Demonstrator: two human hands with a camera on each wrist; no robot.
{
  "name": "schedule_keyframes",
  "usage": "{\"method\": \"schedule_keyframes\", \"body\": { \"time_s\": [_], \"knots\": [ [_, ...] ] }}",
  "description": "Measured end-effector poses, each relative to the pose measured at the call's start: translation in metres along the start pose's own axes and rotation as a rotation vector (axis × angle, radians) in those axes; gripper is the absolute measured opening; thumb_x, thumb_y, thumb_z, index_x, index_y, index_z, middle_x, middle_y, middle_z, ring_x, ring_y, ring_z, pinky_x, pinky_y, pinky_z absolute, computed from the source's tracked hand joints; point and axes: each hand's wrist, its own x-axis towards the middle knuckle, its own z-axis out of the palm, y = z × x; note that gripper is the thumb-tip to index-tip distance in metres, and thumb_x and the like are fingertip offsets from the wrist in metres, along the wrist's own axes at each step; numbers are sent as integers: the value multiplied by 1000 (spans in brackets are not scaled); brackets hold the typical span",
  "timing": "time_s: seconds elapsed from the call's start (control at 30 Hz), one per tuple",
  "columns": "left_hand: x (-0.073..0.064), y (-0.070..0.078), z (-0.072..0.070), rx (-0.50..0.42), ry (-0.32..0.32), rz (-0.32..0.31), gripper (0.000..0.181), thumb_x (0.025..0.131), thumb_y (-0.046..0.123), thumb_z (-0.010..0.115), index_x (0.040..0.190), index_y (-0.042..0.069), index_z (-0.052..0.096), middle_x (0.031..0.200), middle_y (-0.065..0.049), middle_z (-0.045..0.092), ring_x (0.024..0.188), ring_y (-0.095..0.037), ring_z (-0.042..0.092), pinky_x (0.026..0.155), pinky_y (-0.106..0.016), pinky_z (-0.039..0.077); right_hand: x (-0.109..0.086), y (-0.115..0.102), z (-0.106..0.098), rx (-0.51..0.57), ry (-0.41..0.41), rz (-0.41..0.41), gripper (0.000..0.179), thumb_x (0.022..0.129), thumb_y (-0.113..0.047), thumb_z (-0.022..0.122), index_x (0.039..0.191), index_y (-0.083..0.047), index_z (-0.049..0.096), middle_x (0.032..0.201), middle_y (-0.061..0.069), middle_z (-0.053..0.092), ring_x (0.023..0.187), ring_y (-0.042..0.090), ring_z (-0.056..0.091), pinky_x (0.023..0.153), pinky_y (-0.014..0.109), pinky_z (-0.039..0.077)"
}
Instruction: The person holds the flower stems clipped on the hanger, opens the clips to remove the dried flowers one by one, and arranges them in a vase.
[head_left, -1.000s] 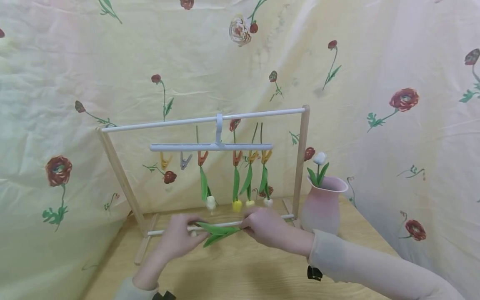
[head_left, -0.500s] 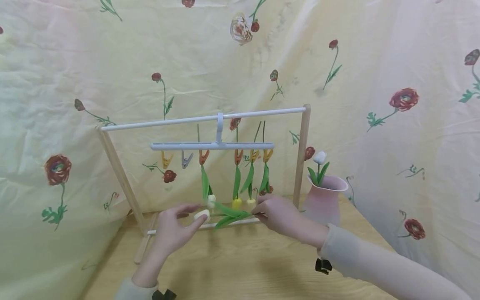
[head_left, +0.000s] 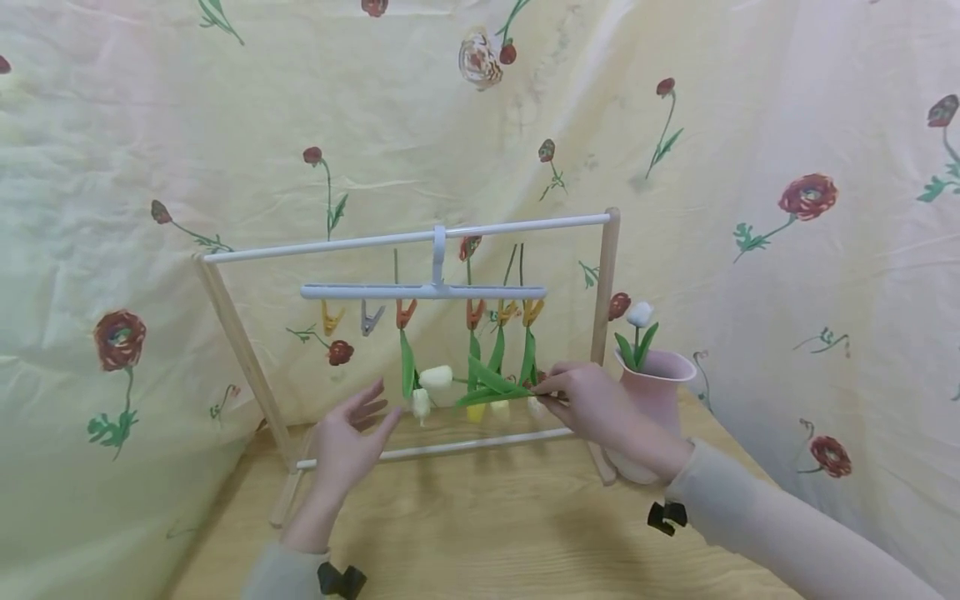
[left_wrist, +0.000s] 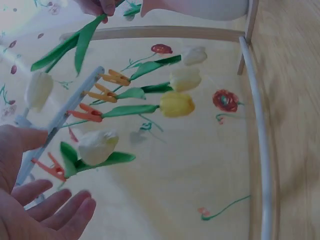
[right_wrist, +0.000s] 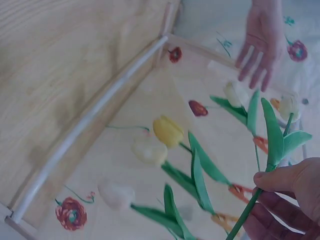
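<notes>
My right hand [head_left: 592,404] pinches the green stem of a white tulip [head_left: 437,377] between thumb and fingers. The tulip lies nearly level in the head view, its bloom pointing left. My left hand [head_left: 348,442] is held apart from it to the left, fingers spread and holding nothing. Behind the tulip, a pale hanger [head_left: 367,292] carries several tulips upside down in orange and yellow clips; a yellow tulip [left_wrist: 177,104] is among them. On the hanger's left part, a yellow clip [head_left: 330,318] and a grey clip [head_left: 371,318] grip no flower.
The hanger hooks over the upper white rod [head_left: 517,227] of a wooden-legged rack, whose lower rod [head_left: 465,447] runs just above the wooden table [head_left: 480,542]. Right of the rack stands a pink-and-white vase [head_left: 652,392] with one white tulip [head_left: 639,315]. Flowered cloth [head_left: 420,125] surrounds the table.
The right hand has moved up and to the right, carrying the tulip. The left hand, earlier around the bloom, has let go and now stands apart with its fingers spread.
</notes>
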Motion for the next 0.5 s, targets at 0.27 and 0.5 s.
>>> {"method": "schedule_keyframes", "body": {
  "time_s": [0.27, 0.5],
  "knots": [
    [16, -6, 20, -143, 10, -92, 67, 97, 20, 80, 156, 10, 51, 157, -15, 58, 136, -39, 63, 109, -49, 55, 3, 15, -19, 22, 114, 43, 14, 85, 0, 85, 96, -8, 85, 87, 4, 80, 69, 13, 73, 59, 24, 58],
    [23, -8, 38, -212, 37, -114, 64, 96, 17, 80, 154, 10, 55, 151, -18, 63, 128, -41, 69, 102, -38, 59, 9, 25, -37, 81, 269, 17, 17, 81, 9, 84, 93, -3, 83, 84, 10, 80, 65, 17, 74, 59, 25, 61]
  ]
}}
